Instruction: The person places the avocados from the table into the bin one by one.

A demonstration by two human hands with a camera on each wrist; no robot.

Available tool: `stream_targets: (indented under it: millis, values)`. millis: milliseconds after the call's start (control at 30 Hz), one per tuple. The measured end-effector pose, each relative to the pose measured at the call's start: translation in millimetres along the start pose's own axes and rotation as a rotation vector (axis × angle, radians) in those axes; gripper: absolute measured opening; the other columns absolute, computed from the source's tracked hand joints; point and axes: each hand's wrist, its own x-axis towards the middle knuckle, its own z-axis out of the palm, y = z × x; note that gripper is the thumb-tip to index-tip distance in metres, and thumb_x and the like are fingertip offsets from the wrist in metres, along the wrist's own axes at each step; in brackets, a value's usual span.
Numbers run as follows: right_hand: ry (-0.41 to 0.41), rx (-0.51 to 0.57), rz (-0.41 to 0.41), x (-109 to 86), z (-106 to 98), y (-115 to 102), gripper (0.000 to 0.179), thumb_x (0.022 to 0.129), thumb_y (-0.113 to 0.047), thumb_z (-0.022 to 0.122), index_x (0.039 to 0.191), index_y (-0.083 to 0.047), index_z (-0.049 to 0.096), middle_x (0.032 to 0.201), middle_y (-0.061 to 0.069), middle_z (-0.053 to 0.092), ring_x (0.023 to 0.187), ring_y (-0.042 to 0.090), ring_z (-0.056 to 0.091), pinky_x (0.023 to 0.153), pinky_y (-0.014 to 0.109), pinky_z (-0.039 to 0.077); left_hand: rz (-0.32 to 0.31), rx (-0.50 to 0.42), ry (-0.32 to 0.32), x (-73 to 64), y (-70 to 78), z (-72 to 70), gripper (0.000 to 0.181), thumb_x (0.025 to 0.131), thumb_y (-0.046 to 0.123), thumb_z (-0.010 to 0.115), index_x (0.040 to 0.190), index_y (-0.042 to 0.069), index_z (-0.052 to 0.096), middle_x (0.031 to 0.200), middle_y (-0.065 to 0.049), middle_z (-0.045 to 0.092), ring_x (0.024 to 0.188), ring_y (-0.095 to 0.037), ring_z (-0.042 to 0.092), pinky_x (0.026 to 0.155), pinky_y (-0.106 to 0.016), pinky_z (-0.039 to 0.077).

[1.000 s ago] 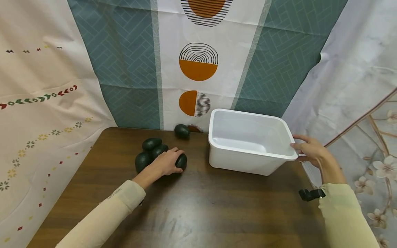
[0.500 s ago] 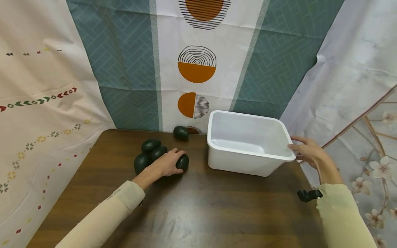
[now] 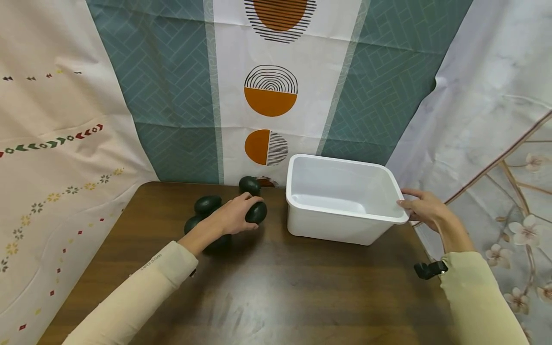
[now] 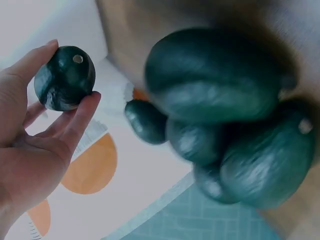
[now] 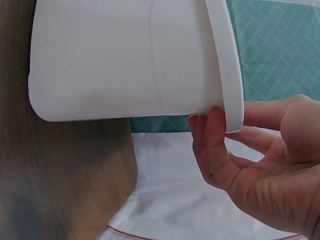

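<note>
My left hand (image 3: 230, 216) grips a dark green avocado (image 3: 256, 212) between thumb and fingers. In the left wrist view this avocado (image 4: 65, 77) is seen held up apart from the others, its pale stem end showing. Several more avocados (image 3: 208, 205) lie grouped under and behind the left forearm, partly hidden by it in the head view. One single avocado (image 3: 249, 186) sits at the table's back edge. To the right, my right hand (image 3: 427, 210) pinches the rim of a white plastic bin (image 3: 332, 225) at its right end, thumb on one side and fingertips on the other.
The brown wooden table (image 3: 276, 287) ends at a patterned curtain (image 3: 177, 96) behind the bin. A pale cloth (image 3: 64, 143) hangs along the left side, and a marble-print cloth (image 3: 496, 96) on the right. The bin's inside shows a bare white floor.
The left hand has lifted its avocado up from beside the group and moved slightly toward the back. The right hand keeps its grip on the bin rim. The head view has shifted a little.
</note>
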Motion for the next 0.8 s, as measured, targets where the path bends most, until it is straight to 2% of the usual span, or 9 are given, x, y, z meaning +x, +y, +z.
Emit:
stream_targets:
  millis: [167,333,433,633,800]
  values:
    - [-0.013,0.002,-0.007,0.8,-0.2,0.2,0.076,0.112,-0.02,0.054,0.165,0.008,0.008,0.153,0.041,0.039,0.103,0.019,0.068,0.09,0.039,0.061,0.017,0.02,0.009,2.4,6.9,-21.3,0.08,0.091,0.033,0.086,0.159,0.014,0.047,0.147,-0.018,0.051,0.12,-0.039,0.064,0.101,-0.055,0.056]
    - [-0.023,-0.009,-0.005,2.4,-1.0,0.8,0.075,0.112,-0.021,0.053,0.166,0.007,0.008,0.155,0.041,0.035,0.105,0.02,0.067,0.09,0.038,0.061,0.033,0.011,0.028,4.1,13.2,-37.7,0.078,0.092,0.032,0.085,0.159,0.016,0.047,0.144,-0.016,0.052,0.112,-0.035,0.066,0.097,-0.05,0.058]
    - [-0.022,-0.009,-0.006,3.9,-0.8,1.2,0.074,0.112,-0.021,0.053,0.166,0.007,0.009,0.153,0.04,0.037,0.103,0.02,0.066,0.088,0.037,0.061,0.047,0.005,0.041,5.4,15.8,-44.2,0.078,0.092,0.031,0.086,0.158,0.015,0.048,0.142,-0.015,0.053,0.112,-0.033,0.064,0.097,-0.048,0.057]
    - [-0.023,-0.009,-0.021,4.0,-0.1,2.2,0.074,0.112,-0.02,0.053,0.165,0.009,0.011,0.148,0.04,0.043,0.1,0.018,0.067,0.089,0.04,0.061,0.082,-0.017,0.056,7.9,19.7,-52.9,0.078,0.091,0.03,0.086,0.158,0.014,0.048,0.147,-0.016,0.052,0.124,-0.032,0.059,0.101,-0.05,0.055]
    - [-0.024,-0.013,-0.026,4.3,-0.3,3.5,0.075,0.112,-0.021,0.054,0.165,0.009,0.01,0.147,0.039,0.045,0.101,0.017,0.067,0.09,0.042,0.061,0.105,-0.03,0.073,10.9,22.9,-58.0,0.077,0.091,0.029,0.087,0.156,0.013,0.05,0.144,-0.016,0.055,0.122,-0.032,0.059,0.1,-0.049,0.056]
